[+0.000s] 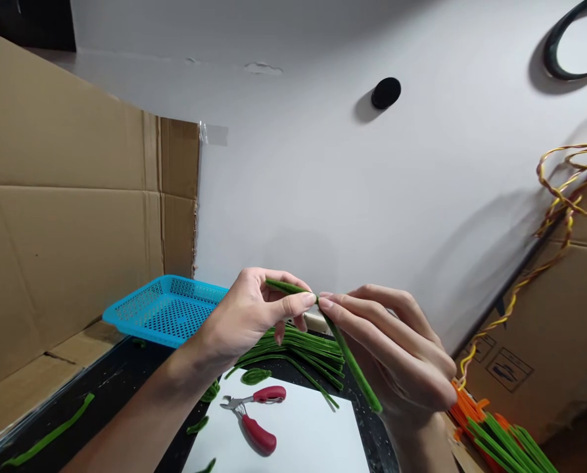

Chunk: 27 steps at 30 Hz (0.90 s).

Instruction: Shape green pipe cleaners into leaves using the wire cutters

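Observation:
Pinched between the fingers of both hands is a bunch of green pipe cleaners (348, 358), held up above the table. My left hand (254, 309) grips it near the middle with thumb and forefinger, and a short end points up to the left. Just beside that, the fingertips of my right hand (396, 341) close on the same piece, whose longer end slants down to the right. Below lie red-handled nippers (258, 439), jaws apart, on a white sheet (317, 433). A small green leaf-shaped piece (256, 376) rests at the sheet's top edge.
A pile of green pipe cleaners (303, 348) lies behind the sheet. A blue perforated basket (125, 318) stands at the left, near cardboard (76, 243). One loose green strip (51, 437) lies front left. Orange and green stems (510, 440) and twisted yellow wire (517, 282) are at the right.

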Each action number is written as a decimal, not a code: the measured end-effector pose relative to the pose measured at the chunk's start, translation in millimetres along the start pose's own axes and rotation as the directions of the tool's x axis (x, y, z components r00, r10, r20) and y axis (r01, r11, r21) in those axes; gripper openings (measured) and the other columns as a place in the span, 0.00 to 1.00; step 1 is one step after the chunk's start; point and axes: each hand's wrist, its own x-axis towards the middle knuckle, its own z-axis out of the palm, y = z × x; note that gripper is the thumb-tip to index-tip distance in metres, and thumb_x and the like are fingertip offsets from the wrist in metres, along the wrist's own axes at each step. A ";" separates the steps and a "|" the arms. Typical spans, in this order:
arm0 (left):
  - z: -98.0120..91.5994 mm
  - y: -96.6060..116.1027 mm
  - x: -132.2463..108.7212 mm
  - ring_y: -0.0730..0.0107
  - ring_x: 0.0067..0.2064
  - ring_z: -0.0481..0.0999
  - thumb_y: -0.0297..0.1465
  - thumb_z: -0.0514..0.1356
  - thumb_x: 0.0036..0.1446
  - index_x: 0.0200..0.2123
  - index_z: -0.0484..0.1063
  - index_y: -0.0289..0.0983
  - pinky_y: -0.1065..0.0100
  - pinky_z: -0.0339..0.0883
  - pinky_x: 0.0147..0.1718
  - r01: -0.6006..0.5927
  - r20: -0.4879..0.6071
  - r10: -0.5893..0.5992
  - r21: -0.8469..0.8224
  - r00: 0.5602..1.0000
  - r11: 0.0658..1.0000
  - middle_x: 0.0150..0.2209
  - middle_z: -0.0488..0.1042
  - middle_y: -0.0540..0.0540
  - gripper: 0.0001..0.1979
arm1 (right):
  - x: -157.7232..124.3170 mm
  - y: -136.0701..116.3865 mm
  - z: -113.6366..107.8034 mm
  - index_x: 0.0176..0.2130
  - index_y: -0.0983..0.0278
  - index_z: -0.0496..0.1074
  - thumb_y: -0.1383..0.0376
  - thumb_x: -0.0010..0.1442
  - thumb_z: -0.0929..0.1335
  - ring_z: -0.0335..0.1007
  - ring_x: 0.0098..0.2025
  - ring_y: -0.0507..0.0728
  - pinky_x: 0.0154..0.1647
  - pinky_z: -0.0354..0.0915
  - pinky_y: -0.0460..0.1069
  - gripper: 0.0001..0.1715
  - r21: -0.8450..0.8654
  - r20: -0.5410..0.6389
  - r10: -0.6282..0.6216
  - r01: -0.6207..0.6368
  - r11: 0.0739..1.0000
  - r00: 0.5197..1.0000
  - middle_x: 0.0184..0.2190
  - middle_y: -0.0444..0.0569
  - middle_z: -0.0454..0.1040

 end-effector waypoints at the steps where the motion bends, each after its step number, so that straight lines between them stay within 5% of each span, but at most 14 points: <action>1: 1.2 0.3 -0.6 0.71 0.30 0.76 0.34 0.72 0.56 0.34 0.81 0.33 0.76 0.66 0.22 -0.018 -0.014 0.018 0.013 1.000 1.000 0.26 0.77 0.47 0.09 | -0.9 -0.7 1.7 0.58 0.48 0.80 0.81 0.58 0.73 0.77 0.37 0.61 0.36 0.74 0.57 0.37 0.019 -0.025 0.028 -0.027 0.999 0.999 0.40 0.43 0.87; 5: 5.8 1.8 -3.5 0.69 0.33 0.80 0.32 0.72 0.58 0.35 0.81 0.34 0.75 0.72 0.27 -0.068 -0.083 0.077 0.107 0.994 0.992 0.29 0.80 0.46 0.07 | -2.4 -9.2 10.4 0.52 0.48 0.83 0.80 0.60 0.73 0.74 0.33 0.58 0.33 0.72 0.54 0.30 0.101 -0.076 0.175 -0.167 0.981 0.982 0.33 0.43 0.84; 8: 8.1 3.4 -6.5 0.70 0.32 0.80 0.31 0.71 0.58 0.35 0.81 0.35 0.72 0.75 0.31 -0.117 -0.110 0.141 0.205 0.984 0.972 0.31 0.81 0.47 0.06 | 1.2 -18.5 17.2 0.42 0.53 0.84 0.76 0.60 0.75 0.75 0.31 0.56 0.30 0.72 0.52 0.18 0.252 -0.104 0.412 -0.377 0.891 0.905 0.30 0.43 0.81; 11: 8.5 4.8 -10.5 0.69 0.34 0.81 0.32 0.69 0.62 0.36 0.81 0.36 0.71 0.77 0.34 -0.236 -0.104 0.287 0.348 0.952 0.907 0.34 0.81 0.47 0.05 | 7.9 -23.8 19.5 0.36 0.57 0.81 0.69 0.59 0.78 0.76 0.28 0.54 0.27 0.71 0.48 0.06 0.512 0.001 0.673 -0.578 0.636 0.740 0.28 0.44 0.80; 13: 7.0 5.3 -13.2 0.69 0.36 0.80 0.31 0.68 0.64 0.36 0.81 0.37 0.70 0.76 0.37 -0.340 -0.062 0.407 0.443 0.911 0.830 0.35 0.81 0.47 0.04 | 12.3 -24.0 17.8 0.32 0.60 0.79 0.64 0.57 0.80 0.72 0.24 0.52 0.24 0.68 0.47 0.08 0.636 0.155 0.755 -0.649 0.417 0.637 0.24 0.43 0.77; 17: 1.8 5.2 -16.7 0.69 0.36 0.79 0.29 0.68 0.64 0.35 0.80 0.38 0.69 0.74 0.38 -0.480 0.057 0.529 0.510 0.847 0.714 0.35 0.81 0.47 0.04 | 17.3 -21.9 12.1 0.28 0.62 0.72 0.58 0.52 0.82 0.59 0.20 0.48 0.21 0.61 0.45 0.19 0.687 0.478 0.740 -0.726 0.019 0.473 0.19 0.39 0.67; 19: 0.0 5.3 -17.2 0.69 0.35 0.79 0.28 0.68 0.64 0.35 0.80 0.38 0.68 0.74 0.38 -0.507 0.080 0.545 0.497 0.834 0.704 0.34 0.81 0.46 0.03 | 18.1 -22.6 11.7 0.29 0.61 0.69 0.57 0.53 0.81 0.56 0.20 0.48 0.20 0.59 0.45 0.21 0.668 0.573 0.696 -0.738 -0.092 0.432 0.18 0.37 0.65; 22: -1.5 6.1 -15.8 0.67 0.36 0.80 0.30 0.68 0.63 0.34 0.81 0.37 0.67 0.75 0.38 -0.452 0.026 0.493 0.443 0.870 0.774 0.34 0.81 0.45 0.04 | 17.8 -25.8 14.2 0.30 0.61 0.70 0.56 0.55 0.80 0.59 0.20 0.49 0.20 0.60 0.46 0.19 0.679 0.527 0.702 -0.734 -0.009 0.479 0.19 0.39 0.68; 25: -3.1 6.7 -12.0 0.67 0.33 0.81 0.32 0.71 0.61 0.34 0.81 0.36 0.70 0.75 0.30 -0.296 -0.056 0.329 0.315 0.943 0.902 0.32 0.81 0.45 0.06 | 13.7 -27.8 13.6 0.33 0.60 0.76 0.61 0.59 0.79 0.71 0.25 0.53 0.24 0.67 0.48 0.11 0.617 0.234 0.740 -0.685 0.388 0.631 0.24 0.44 0.76; 27: -4.7 6.6 -9.4 0.70 0.27 0.79 0.32 0.72 0.59 0.33 0.82 0.35 0.72 0.74 0.25 -0.212 -0.090 0.231 0.178 0.969 0.961 0.29 0.81 0.46 0.06 | 9.2 -26.9 8.7 0.38 0.57 0.80 0.69 0.61 0.77 0.76 0.30 0.56 0.27 0.70 0.51 0.07 0.448 -0.036 0.626 -0.547 0.707 0.779 0.30 0.46 0.81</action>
